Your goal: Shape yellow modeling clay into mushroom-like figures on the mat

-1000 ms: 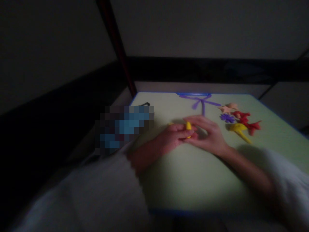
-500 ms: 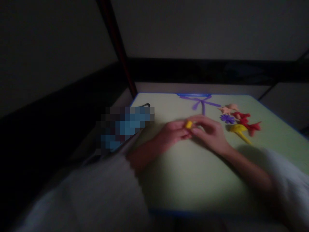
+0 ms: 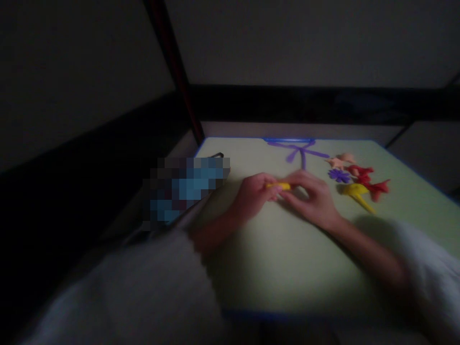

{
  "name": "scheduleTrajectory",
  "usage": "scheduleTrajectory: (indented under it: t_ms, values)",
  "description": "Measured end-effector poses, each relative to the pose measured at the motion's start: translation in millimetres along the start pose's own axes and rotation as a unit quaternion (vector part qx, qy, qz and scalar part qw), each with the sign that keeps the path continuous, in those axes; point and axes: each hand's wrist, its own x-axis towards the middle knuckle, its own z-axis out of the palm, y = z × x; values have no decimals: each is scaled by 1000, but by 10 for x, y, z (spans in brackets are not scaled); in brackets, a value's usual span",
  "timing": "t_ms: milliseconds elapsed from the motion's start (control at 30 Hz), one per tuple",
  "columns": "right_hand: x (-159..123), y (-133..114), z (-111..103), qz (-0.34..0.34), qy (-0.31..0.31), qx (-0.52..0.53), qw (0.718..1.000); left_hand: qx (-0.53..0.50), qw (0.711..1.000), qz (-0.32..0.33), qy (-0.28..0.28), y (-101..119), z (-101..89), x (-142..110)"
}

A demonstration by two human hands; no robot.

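Note:
A small yellow piece of modelling clay (image 3: 279, 186) lies sideways between my two hands, above the middle of the table. My left hand (image 3: 253, 191) pinches its left end between thumb and fingers. Thumb and fingertips of my right hand (image 3: 312, 199) close on its right end. To the right of my hands rests a yellow clay shape with a round cap and a long stem (image 3: 355, 191). Beside it are a purple clay flower (image 3: 339, 176) and red clay figures (image 3: 377, 189).
Purple clay strips (image 3: 302, 155) lie crossed near the far edge of the pale table (image 3: 287, 268), which has a blue rim. Peach clay pieces (image 3: 337, 162) sit at the far right. A blurred-out bluish object (image 3: 194, 184) is at the left edge. Dim light.
The yellow clay has turned in my fingers, from upright to lying sideways. My left hand's grip has shifted around it; my right hand has stayed nearly in place.

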Motion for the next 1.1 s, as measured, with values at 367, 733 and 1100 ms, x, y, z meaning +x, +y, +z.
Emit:
scheduleTrajectory:
  t_ms: [367,733,1100]
  values:
    - [-49,-58,28,55,-82,-55,994,107,994,29,24,49,33,-86]
    - [-16,-28,43,96,19,-4,995,39,998,10,45,-26,-46,14]
    - [2,-2,40,150,62,11,987,0,998,11,54,-132,-73,39]
